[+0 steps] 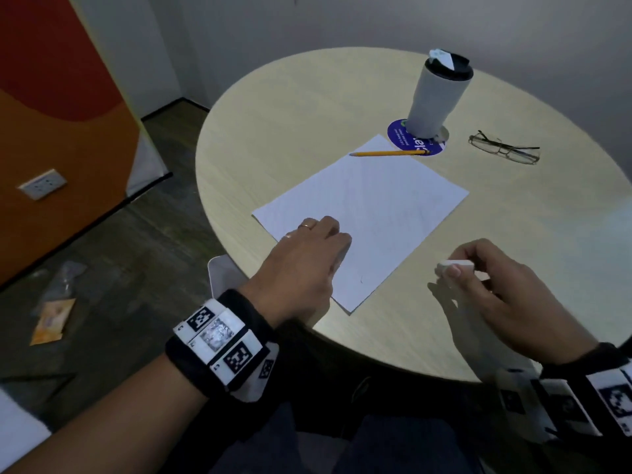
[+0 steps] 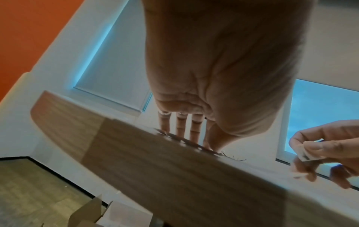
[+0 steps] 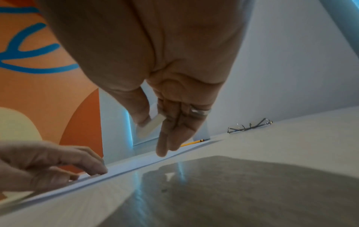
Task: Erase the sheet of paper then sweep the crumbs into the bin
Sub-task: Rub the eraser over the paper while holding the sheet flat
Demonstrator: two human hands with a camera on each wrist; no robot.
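Meanwhile, the left hand (image 1: pixel 309 254) is pressing flat fingers (image 2: pixel 179 128) onto the sheet of paper (image 1: pixel 372 203), while the right hand (image 1: pixel 492 285) is pinching the white eraser (image 1: pixel 456 265) just beside its edge; rubbing away from the pinning fingers should avoid creasing.

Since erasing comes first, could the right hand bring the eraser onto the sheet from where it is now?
Probably yes: the right hand pinches the eraser just beside the sheet, nothing lies between them, and the left hand rests on its near corner.
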